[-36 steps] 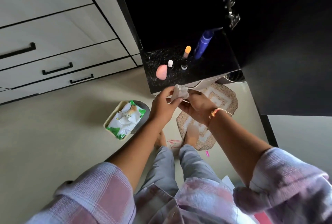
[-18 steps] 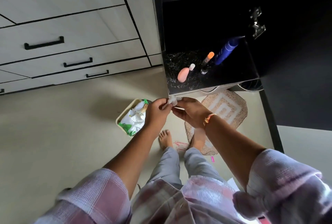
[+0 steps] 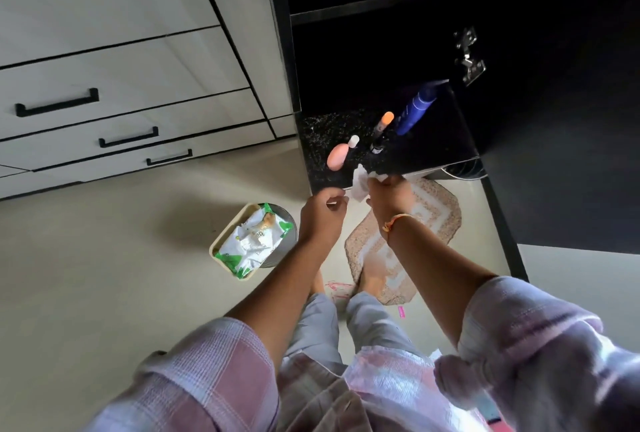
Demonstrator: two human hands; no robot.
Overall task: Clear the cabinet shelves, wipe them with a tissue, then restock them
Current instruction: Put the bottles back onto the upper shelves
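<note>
The right hand point(image 3: 388, 194) pinched a crumpled white tissue point(image 3: 360, 182) at the front edge of the black speckled cabinet shelf point(image 3: 426, 151). The left hand point(image 3: 323, 212), loosely curled and holding nothing, hung just beside it. The shelf surface lay directly ahead of the right hand, which was nearer, with a peach egg-shaped sponge point(image 3: 337, 156) standing close by.

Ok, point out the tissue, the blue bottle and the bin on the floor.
tissue point(image 3: 360, 184), head view, crumpled middle.
blue bottle point(image 3: 414, 113), head view, mid body.
bin point(image 3: 227, 236), head view, cream rim.
</note>
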